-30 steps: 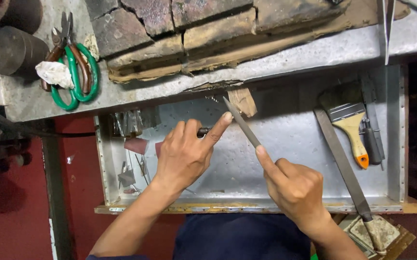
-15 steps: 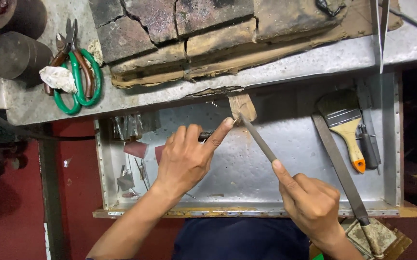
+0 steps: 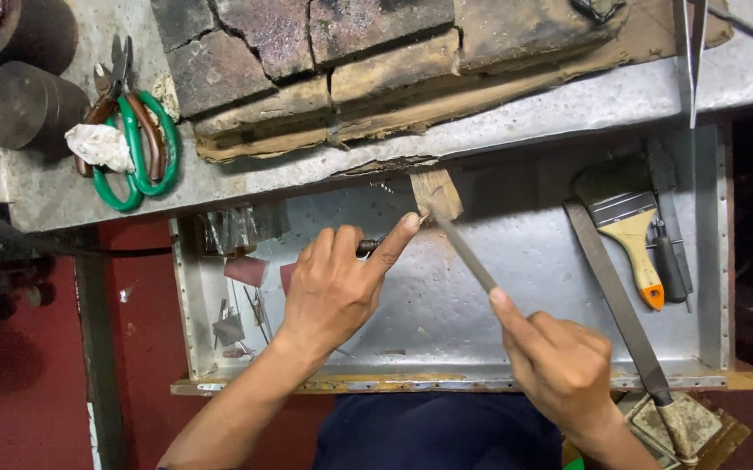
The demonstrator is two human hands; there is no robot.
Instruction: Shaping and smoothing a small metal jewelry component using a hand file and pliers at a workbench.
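Filing under way: right hand clenched on a slim file, its tip at the wooden peg on the desk's near edge. Left hand pinches a small piece there, forefinger extended. Piece too small to judge progress.

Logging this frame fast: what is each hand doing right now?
Left hand: closed on a small dark piece, forefinger out against the wooden peg.
Right hand: closed on a slim file, forefinger along it.

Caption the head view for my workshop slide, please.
Left hand steadies a small piece on a wooden bench peg while right hand holds a slim metal file.
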